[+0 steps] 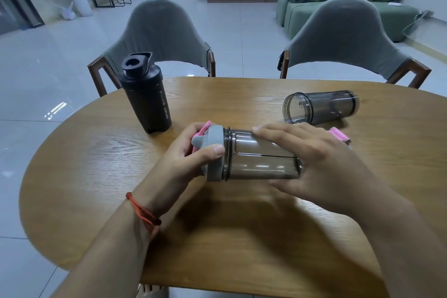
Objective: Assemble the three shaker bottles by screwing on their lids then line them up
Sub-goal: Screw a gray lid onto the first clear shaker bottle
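Observation:
A smoky translucent shaker bottle (261,162) is held sideways just above the wooden table (96,164). My right hand (321,164) wraps its body. My left hand (191,152) grips its grey lid with a pink flip cap (212,152), which sits on the bottle's mouth. A black bottle marked SPORT BOTTLE (145,94) stands upright at the back left with its black lid on. A second smoky bottle (319,107) lies on its side at the back right, mouth open, without a lid. A pink part of another lid (339,136) peeks out behind my right hand.
Two grey chairs (159,36) (346,38) stand at the table's far edge. Beyond them are a tiled floor, a green sofa (302,17) and stools. The table's rounded left edge curves close to the black bottle.

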`<state>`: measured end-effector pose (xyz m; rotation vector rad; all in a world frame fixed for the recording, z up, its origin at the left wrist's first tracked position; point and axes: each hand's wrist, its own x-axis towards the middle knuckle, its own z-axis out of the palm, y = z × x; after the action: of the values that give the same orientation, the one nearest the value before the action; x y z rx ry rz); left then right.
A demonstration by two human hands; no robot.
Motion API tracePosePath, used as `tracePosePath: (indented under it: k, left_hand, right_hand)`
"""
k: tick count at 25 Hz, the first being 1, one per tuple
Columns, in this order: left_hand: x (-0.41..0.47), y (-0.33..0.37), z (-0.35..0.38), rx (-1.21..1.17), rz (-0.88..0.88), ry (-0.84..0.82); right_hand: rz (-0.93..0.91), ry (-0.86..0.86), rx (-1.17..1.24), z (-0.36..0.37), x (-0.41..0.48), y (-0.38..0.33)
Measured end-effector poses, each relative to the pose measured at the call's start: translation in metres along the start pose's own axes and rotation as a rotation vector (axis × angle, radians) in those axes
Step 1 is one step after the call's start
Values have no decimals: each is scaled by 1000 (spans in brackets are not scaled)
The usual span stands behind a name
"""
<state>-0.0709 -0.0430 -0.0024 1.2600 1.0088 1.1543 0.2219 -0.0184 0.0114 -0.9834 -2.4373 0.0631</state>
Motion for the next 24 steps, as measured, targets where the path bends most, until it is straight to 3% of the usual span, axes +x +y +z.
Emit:
tracePosePath:
  k: [18,24]
  left_hand:
    - [0,-5,6,-73,-86,4]
    - [-5,-1,-1,135,19,-66]
  right_hand:
    - [36,-61,10,-4,-4,-7]
    - [214,-235,345,-12,-5,-10]
